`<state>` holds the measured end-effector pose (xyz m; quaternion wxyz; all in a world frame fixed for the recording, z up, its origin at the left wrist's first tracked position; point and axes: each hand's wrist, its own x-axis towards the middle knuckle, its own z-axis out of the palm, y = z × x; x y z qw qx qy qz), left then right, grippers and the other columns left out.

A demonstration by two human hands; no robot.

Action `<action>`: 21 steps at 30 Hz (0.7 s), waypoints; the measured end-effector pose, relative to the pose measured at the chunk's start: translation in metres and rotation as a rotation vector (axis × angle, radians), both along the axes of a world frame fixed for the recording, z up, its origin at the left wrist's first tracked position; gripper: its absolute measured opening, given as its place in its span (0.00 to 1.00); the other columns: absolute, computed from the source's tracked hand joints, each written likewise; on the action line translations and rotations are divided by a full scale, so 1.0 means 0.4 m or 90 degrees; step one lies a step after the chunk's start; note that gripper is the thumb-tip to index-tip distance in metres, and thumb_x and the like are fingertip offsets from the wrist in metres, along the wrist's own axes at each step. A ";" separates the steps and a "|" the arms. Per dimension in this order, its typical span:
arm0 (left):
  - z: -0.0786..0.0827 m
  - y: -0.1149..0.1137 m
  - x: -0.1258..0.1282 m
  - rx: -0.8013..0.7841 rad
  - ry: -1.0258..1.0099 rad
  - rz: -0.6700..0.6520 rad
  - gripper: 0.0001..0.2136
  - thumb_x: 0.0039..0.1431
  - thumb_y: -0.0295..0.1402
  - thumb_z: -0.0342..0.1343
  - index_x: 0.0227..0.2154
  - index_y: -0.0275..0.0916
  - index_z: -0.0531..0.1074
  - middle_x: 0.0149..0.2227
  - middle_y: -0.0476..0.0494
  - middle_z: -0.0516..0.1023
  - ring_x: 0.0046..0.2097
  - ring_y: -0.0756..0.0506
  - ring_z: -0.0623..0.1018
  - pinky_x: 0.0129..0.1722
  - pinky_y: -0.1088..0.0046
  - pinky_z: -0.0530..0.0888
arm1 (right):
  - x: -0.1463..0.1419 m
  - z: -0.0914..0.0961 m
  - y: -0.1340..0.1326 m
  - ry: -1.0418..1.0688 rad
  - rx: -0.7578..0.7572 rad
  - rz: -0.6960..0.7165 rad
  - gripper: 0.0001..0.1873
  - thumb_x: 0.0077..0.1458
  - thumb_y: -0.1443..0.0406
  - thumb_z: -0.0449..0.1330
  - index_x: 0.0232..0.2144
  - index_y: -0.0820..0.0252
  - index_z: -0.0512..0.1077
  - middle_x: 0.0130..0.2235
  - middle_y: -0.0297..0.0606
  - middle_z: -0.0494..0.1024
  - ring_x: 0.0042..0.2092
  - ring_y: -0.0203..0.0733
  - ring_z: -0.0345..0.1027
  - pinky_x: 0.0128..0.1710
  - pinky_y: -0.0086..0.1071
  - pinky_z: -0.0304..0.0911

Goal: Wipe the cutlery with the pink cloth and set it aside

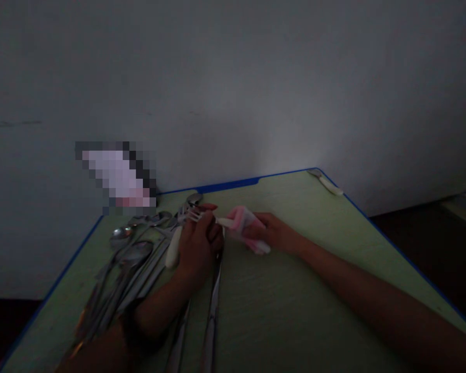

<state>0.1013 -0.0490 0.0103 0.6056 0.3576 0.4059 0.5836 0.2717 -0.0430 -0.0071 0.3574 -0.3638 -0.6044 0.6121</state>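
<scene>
My left hand (202,241) is closed around the neck of a fork (195,214), whose tines point to the left. The fork's pale handle runs right into a pink and white cloth (243,220). My right hand (272,232) is closed on that cloth, bunched around the handle end, and looks slightly blurred. Beneath my left hand, another white handle (173,249) shows beside a pile of metal spoons and other cutlery (137,254). Long metal handles (213,305) stretch toward the near edge, partly hidden by my left wrist.
A fork-like utensil with a white handle (330,185) lies at the far right corner of the pale green table (295,311). The table has a blue edge and stands against a grey wall (233,93). A pixelated object (118,173) is at the far left corner.
</scene>
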 end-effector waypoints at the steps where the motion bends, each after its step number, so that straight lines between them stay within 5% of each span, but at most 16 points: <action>1: -0.002 -0.002 -0.001 0.015 0.006 -0.018 0.09 0.54 0.36 0.56 0.36 0.42 0.65 0.15 0.61 0.53 0.14 0.57 0.54 0.12 0.85 0.52 | 0.002 -0.002 0.004 0.037 -0.025 -0.003 0.15 0.48 0.56 0.59 0.28 0.65 0.69 0.22 0.31 0.69 0.20 0.29 0.58 0.20 0.24 0.53; 7: -0.017 -0.015 -0.003 0.149 0.131 -0.093 0.09 0.59 0.41 0.52 0.39 0.43 0.64 0.15 0.60 0.58 0.15 0.56 0.57 0.13 0.86 0.55 | 0.011 -0.025 0.028 0.239 -0.130 -0.046 0.20 0.50 0.53 0.55 0.19 0.63 0.67 0.12 0.29 0.62 0.15 0.30 0.54 0.16 0.27 0.53; 13: -0.015 -0.015 0.000 0.136 0.185 -0.108 0.11 0.57 0.41 0.55 0.35 0.38 0.65 0.15 0.59 0.58 0.15 0.57 0.58 0.13 0.85 0.56 | 0.019 -0.026 0.030 0.281 -0.151 0.026 0.15 0.50 0.57 0.57 0.21 0.62 0.68 0.11 0.26 0.60 0.16 0.31 0.56 0.18 0.26 0.56; 21: -0.018 -0.014 -0.003 0.180 0.171 -0.065 0.09 0.58 0.37 0.53 0.39 0.44 0.62 0.17 0.61 0.59 0.16 0.57 0.58 0.14 0.87 0.58 | 0.026 -0.012 0.034 0.295 -0.185 0.067 0.16 0.51 0.56 0.51 0.21 0.60 0.66 0.08 0.23 0.55 0.12 0.29 0.47 0.24 0.30 0.64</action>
